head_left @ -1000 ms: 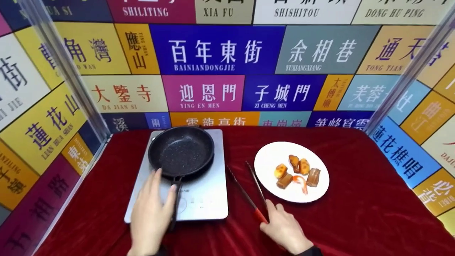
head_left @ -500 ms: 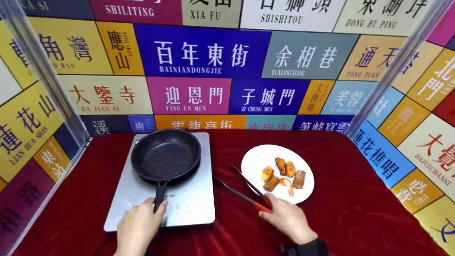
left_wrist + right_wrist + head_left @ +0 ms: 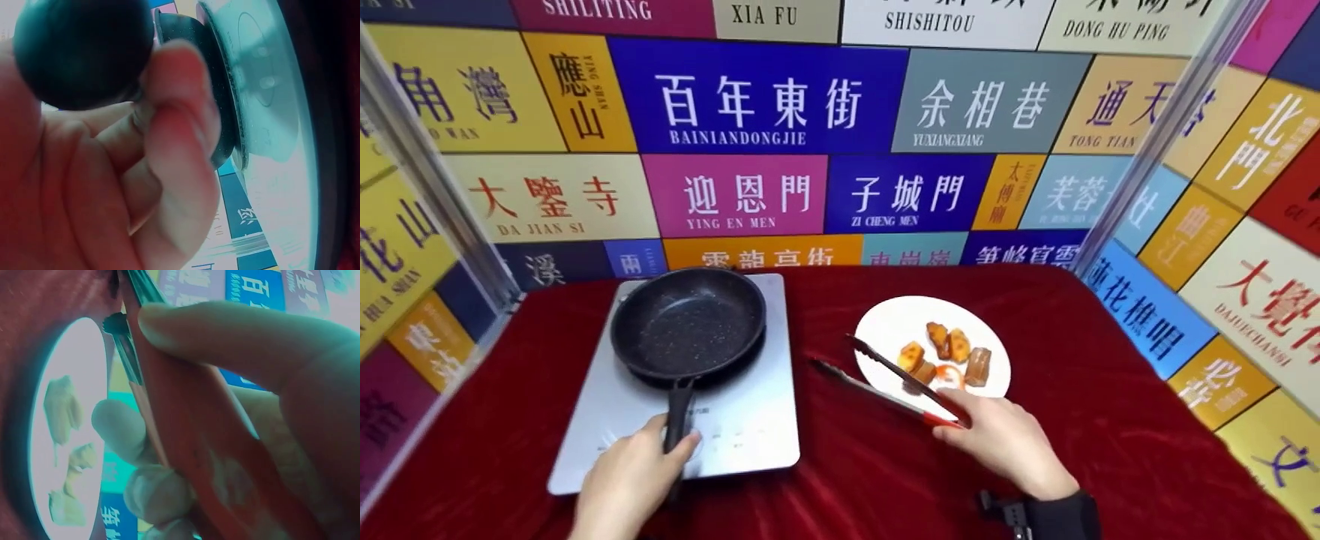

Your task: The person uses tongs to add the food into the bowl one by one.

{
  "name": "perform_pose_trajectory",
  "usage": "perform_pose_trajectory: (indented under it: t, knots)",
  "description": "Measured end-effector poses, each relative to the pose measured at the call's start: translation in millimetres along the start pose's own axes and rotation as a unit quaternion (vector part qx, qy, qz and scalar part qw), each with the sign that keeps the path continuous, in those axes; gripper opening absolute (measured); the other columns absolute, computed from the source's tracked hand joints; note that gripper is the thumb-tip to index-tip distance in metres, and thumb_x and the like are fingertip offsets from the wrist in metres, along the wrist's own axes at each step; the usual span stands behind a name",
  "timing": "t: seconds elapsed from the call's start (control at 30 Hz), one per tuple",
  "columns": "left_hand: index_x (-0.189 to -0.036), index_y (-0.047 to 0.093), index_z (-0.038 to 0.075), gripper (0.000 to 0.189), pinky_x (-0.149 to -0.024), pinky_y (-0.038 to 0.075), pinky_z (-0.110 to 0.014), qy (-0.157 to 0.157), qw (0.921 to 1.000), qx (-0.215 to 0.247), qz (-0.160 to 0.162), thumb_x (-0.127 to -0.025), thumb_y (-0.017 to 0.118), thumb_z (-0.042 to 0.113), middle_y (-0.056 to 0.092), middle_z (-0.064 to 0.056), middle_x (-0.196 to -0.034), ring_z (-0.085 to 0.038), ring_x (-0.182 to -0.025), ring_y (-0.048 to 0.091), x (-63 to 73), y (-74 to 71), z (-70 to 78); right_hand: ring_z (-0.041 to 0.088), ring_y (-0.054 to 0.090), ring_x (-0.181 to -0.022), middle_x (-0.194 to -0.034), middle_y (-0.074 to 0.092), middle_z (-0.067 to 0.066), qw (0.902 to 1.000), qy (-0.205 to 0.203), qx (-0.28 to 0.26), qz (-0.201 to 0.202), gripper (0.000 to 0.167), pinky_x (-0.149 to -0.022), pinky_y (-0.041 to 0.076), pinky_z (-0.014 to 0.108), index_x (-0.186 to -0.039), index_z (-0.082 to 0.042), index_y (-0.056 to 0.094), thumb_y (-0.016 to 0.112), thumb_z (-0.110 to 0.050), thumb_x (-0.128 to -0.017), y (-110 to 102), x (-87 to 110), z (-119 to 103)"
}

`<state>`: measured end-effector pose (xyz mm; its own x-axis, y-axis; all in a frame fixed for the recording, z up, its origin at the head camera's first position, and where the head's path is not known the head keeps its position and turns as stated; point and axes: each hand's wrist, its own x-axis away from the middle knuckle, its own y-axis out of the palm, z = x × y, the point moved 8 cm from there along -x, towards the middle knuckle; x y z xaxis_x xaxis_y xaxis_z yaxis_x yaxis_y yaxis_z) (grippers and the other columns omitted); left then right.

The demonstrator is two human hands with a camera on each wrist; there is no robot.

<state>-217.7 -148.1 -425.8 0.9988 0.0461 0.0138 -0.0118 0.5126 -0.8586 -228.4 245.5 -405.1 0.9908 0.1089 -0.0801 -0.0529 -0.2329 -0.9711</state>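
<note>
My left hand (image 3: 630, 469) grips the handle of a black frying pan (image 3: 690, 322) standing on a silver induction cooktop (image 3: 742, 442). In the left wrist view the fingers (image 3: 180, 129) curl round the dark handle (image 3: 84, 50). My right hand (image 3: 1009, 435) holds a pair of tongs (image 3: 877, 390) by red grips, with the two arms spread apart. The tongs reach over the near left rim of a white plate (image 3: 885, 322). On that plate lie a shrimp (image 3: 950, 375), brown sausage-like pieces (image 3: 977, 367) and browned golden chunks (image 3: 937, 339). The pan holds nothing.
A dark red cloth (image 3: 825, 480) covers the table. Panels printed with place names (image 3: 765, 97) stand behind and at both sides, with clear upright posts (image 3: 1140, 157) at the corners.
My left hand has come down from beside the pan and taken hold of its handle. The right hand has brought the tongs over the plate's edge. The view has shifted rightward.
</note>
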Motion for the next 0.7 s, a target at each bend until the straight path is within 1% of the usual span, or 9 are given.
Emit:
perform_pose_trajectory:
  t: [0.07,0.13,0.23,0.3,0.4,0.53,0.63,0.7]
  knots:
    - [-0.111,0.058,0.011,0.053,-0.06,0.04,-0.052,0.002,1.0,-0.002,-0.002,-0.081,0.053,0.054,0.064,-0.016,-0.093,-0.042,-0.082,0.058,1.3,-3.4,-3.0,0.017,0.057,-0.075,-0.087,0.063,-0.005,0.9998,0.011,-0.013,0.001,0.049,-0.062,0.042,0.039,-0.117,-0.031,0.059,0.068,-0.046,-0.071,-1,1.9,5]
    - [-0.112,0.058,0.011,0.054,-0.06,0.04,-0.052,0.001,1.0,-0.002,-0.007,-0.081,0.053,0.055,0.064,-0.016,-0.094,-0.042,-0.082,0.058,1.8,-4.4,-5.2,0.017,0.056,-0.073,-0.086,0.063,-0.004,0.9994,0.023,-0.025,0.009,0.049,-0.061,0.041,0.039,-0.117,-0.032,0.059,0.068,-0.047,-0.071,-4,3.4,12]
    - [-0.115,0.057,0.011,0.056,-0.06,0.04,-0.051,-0.003,0.9998,0.002,-0.018,-0.081,0.053,0.055,0.064,-0.015,-0.096,-0.042,-0.084,0.058,1.5,-0.6,-6.0,0.017,0.056,-0.072,-0.083,0.062,-0.004,0.9986,0.038,-0.034,0.014,0.048,-0.061,0.041,0.04,-0.116,-0.03,0.059,0.066,-0.049,-0.072,-10,6.2,25]
    - [-0.115,0.057,0.011,0.056,-0.061,0.04,-0.051,-0.006,0.9997,0.005,-0.023,-0.081,0.053,0.055,0.063,-0.015,-0.097,-0.041,-0.086,0.058,0.7,3.6,-5.3,0.017,0.057,-0.075,-0.088,0.063,-0.002,0.9982,0.044,-0.039,0.013,0.048,-0.063,0.042,0.041,-0.115,-0.027,0.06,0.064,-0.051,-0.074,-14,8.8,34]
    - [-0.113,0.057,0.011,0.052,-0.063,0.04,-0.051,-0.004,0.9997,0.009,-0.024,-0.082,0.054,0.052,0.063,-0.014,-0.097,-0.041,-0.086,0.058,0.3,8.2,-3.2,0.018,0.058,-0.062,-0.082,0.062,0.002,0.9946,0.074,-0.07,-0.018,0.051,-0.057,0.044,0.038,-0.117,-0.023,0.058,0.061,-0.053,-0.076,-16,13.2,47]
    - [-0.114,0.057,0.011,0.051,-0.063,0.04,-0.051,-0.003,0.9996,0.013,-0.027,-0.082,0.054,0.051,0.063,-0.015,-0.097,-0.042,-0.087,0.057,0.6,9.6,-2.0,0.016,0.053,-0.044,-0.072,0.059,0.002,0.9855,0.119,-0.111,-0.046,0.052,-0.047,0.041,0.031,-0.121,-0.021,0.055,0.06,-0.05,-0.078,-18,17.9,60]
    - [-0.114,0.056,0.011,0.052,-0.061,0.04,-0.049,-0.007,0.9995,0.008,-0.031,-0.082,0.053,0.052,0.063,-0.015,-0.096,-0.041,-0.086,0.058,-0.6,7.8,-2.7,0.017,0.054,-0.046,-0.071,0.058,0.002,0.982,0.132,-0.123,-0.055,0.05,-0.048,0.042,0.03,-0.121,-0.019,0.054,0.06,-0.046,-0.08,-18,18.4,64]
    - [-0.114,0.056,0.011,0.052,-0.06,0.04,-0.049,-0.009,0.9994,0.002,-0.032,-0.082,0.053,0.051,0.064,-0.014,-0.095,-0.04,-0.084,0.058,-2.2,6.9,-2.9,0.018,0.055,-0.048,-0.069,0.057,0.002,0.9788,0.14,-0.133,-0.067,0.048,-0.048,0.042,0.031,-0.121,-0.018,0.055,0.06,-0.044,-0.081,-15,18.5,66]
